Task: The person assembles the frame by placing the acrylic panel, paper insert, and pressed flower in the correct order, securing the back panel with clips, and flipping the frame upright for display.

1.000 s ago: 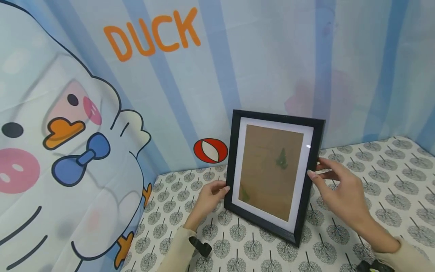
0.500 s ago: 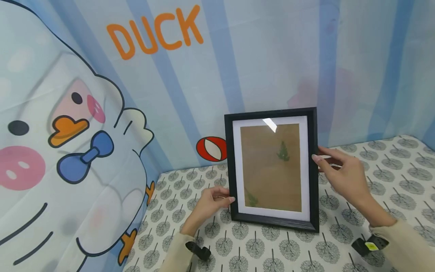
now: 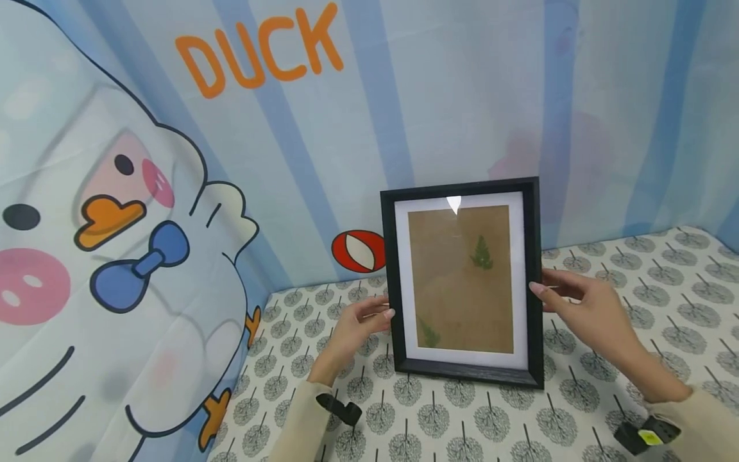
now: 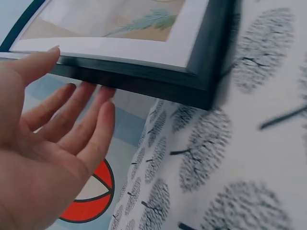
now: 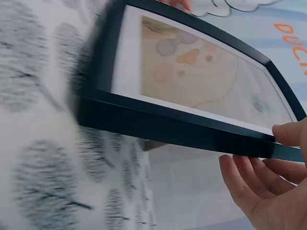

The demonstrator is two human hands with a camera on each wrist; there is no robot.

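Note:
A black picture frame stands upright on the patterned cloth, leaning slightly back. Inside it a white mat borders a brown panel with two green fern-like sprigs. My left hand holds its left edge, thumb at the front and fingertips against the side, as the left wrist view shows close up. On the opposite edge, a bit higher, my right hand grips with the thumb in front and the other fingers at the side and behind. In the right wrist view the glass reflects the duck drawing.
A white cloth printed with grey trees covers the table. Behind it hangs a blue striped curtain with a large duck drawing at left and a red ball print beside the frame. Both wrists carry small black cameras.
The frame has turned from an angled stance to face me nearly squarely, and its top now shows a bright reflection. Both hands stay at its sides; over the last half second the left has slid upward, the right downward.

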